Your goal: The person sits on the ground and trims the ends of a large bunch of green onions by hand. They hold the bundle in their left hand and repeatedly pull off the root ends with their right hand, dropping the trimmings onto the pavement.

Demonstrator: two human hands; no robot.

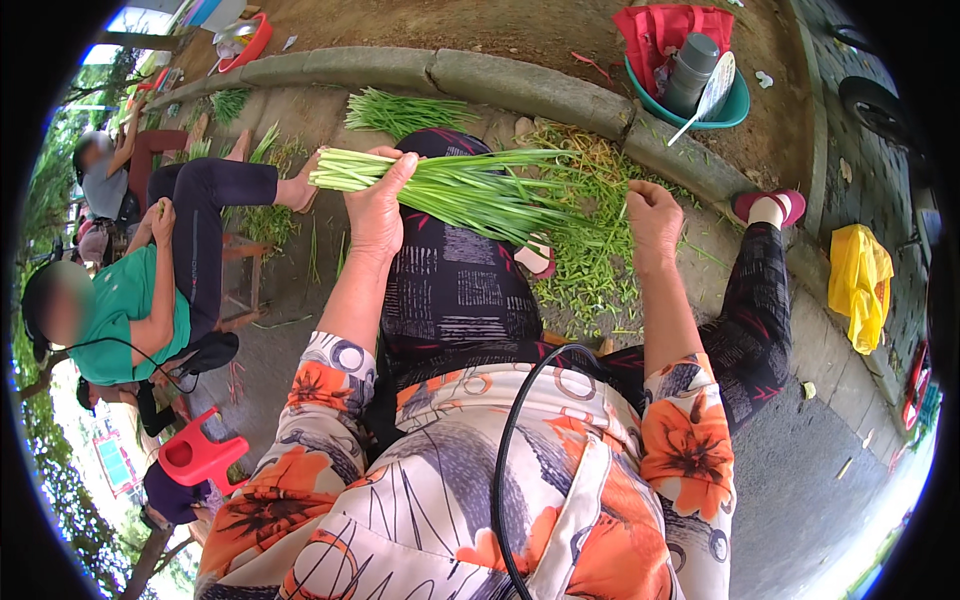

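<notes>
My left hand (380,206) grips a bunch of garlic chives (465,186) near its pale stem ends, with the thumb across the top. The bunch lies level over my left thigh, and its green tips point right. Apart from the tips, my right hand (655,221) is raised with its fingers curled against the thumb. Any small scrap between those fingertips is too small to make out. Below and between the hands, a heap of trimmed leaves (592,277) covers the ground. Another pile of chives (405,111) rests beyond my left knee, near the stone kerb (525,79).
Beyond the kerb, a teal basin (731,112) holds a red bag (675,30), a grey flask (691,71) and a hand fan. A yellow plastic bag (860,285) lies right. On the left, a person in green (142,315) sits near a red plastic stool (202,450).
</notes>
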